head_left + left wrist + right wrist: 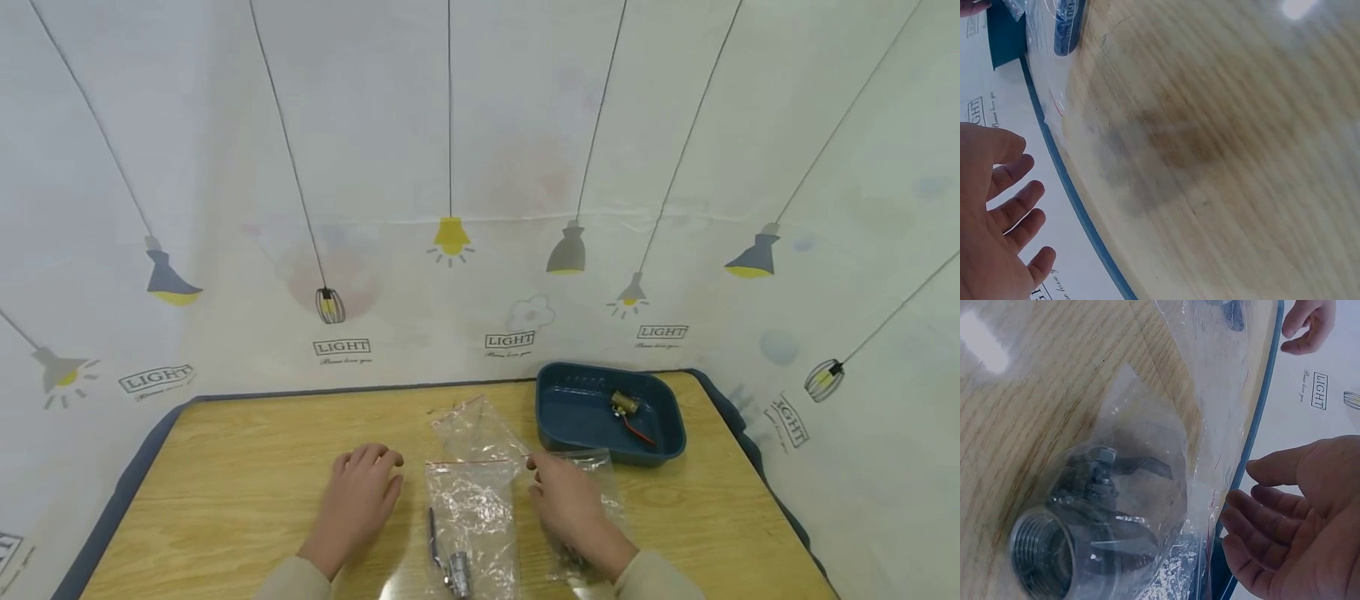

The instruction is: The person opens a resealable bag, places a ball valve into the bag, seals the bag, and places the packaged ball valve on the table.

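My left hand [358, 493] hovers over the wooden table with its fingers loosely bent and nothing in them. Beside it, in the middle, lies a clear zip bag [480, 500] holding a silver ball valve [460, 573] with a dark lever. My right hand [572, 502] is above a second zip bag [600, 468], partly hiding it; its relaxed fingers hold nothing in the right wrist view. That bag contains a threaded metal ball valve [1100, 540]. Behind them is a third clear bag [476, 427], apparently flat.
A dark blue tray [550, 427] stands at the back right of the table [255, 450]. Inside lies a brass ball valve [624, 403] with a red lever. A printed curtain [405, 167] closes off the back and sides.
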The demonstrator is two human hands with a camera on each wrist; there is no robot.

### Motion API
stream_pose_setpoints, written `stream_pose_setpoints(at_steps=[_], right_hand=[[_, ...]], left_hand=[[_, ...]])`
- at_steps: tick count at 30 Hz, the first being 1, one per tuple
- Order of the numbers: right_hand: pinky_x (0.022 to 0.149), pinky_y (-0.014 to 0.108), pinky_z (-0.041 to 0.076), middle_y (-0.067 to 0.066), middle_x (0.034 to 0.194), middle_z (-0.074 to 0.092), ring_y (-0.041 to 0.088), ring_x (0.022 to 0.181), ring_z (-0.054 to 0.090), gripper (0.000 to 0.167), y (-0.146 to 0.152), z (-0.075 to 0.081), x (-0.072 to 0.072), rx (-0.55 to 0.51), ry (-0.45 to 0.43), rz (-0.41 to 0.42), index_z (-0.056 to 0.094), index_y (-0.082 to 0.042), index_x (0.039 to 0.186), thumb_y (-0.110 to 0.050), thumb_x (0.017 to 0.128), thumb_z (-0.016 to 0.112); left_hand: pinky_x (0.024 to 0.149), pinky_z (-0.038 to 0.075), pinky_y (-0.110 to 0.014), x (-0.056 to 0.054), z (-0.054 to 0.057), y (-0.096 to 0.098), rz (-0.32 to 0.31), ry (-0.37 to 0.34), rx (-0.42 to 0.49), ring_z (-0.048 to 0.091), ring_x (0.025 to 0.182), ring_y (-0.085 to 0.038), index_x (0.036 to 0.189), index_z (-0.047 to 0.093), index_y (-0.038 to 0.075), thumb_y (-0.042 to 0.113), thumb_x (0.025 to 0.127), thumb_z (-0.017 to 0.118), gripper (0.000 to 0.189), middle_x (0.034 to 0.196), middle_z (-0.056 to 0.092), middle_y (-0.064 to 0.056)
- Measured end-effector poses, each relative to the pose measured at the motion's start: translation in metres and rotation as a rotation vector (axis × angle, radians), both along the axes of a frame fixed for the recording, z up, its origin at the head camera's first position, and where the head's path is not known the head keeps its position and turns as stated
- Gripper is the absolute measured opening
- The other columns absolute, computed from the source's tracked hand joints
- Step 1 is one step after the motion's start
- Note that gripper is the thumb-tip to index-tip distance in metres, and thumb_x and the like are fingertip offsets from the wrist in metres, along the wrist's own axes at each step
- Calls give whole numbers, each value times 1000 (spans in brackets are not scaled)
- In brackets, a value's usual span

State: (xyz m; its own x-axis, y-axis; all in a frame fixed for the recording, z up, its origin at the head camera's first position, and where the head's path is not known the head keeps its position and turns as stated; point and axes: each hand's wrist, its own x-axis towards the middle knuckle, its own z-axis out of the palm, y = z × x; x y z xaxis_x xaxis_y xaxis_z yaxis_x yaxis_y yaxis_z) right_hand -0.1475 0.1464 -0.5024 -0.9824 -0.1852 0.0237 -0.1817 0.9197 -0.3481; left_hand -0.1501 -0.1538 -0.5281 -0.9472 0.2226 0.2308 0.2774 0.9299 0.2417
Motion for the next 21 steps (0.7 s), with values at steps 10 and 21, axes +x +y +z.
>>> stream_pose_setpoints(at_steps=[10, 21], right_hand=[[70, 42, 54, 5, 98, 71, 26, 85, 68, 24, -5, 2, 0, 33, 69, 79, 66, -13, 101, -11, 79, 73], [73, 45, 53, 5, 96, 73, 27, 89, 67, 25, -15, 7, 1, 54, 98, 118, 67, -14, 102, -11, 78, 72]], left_hand=[[98, 43, -55, -28, -8, 19, 15, -81, -13, 58, 113, -29, 108, 67, 16, 24, 92, 63, 18, 113, 65, -6], [100, 41, -59, -54, -20, 37, 56, -183, 23, 55, 118, -34, 120, 63, 11, 31, 96, 57, 32, 123, 63, -12]])
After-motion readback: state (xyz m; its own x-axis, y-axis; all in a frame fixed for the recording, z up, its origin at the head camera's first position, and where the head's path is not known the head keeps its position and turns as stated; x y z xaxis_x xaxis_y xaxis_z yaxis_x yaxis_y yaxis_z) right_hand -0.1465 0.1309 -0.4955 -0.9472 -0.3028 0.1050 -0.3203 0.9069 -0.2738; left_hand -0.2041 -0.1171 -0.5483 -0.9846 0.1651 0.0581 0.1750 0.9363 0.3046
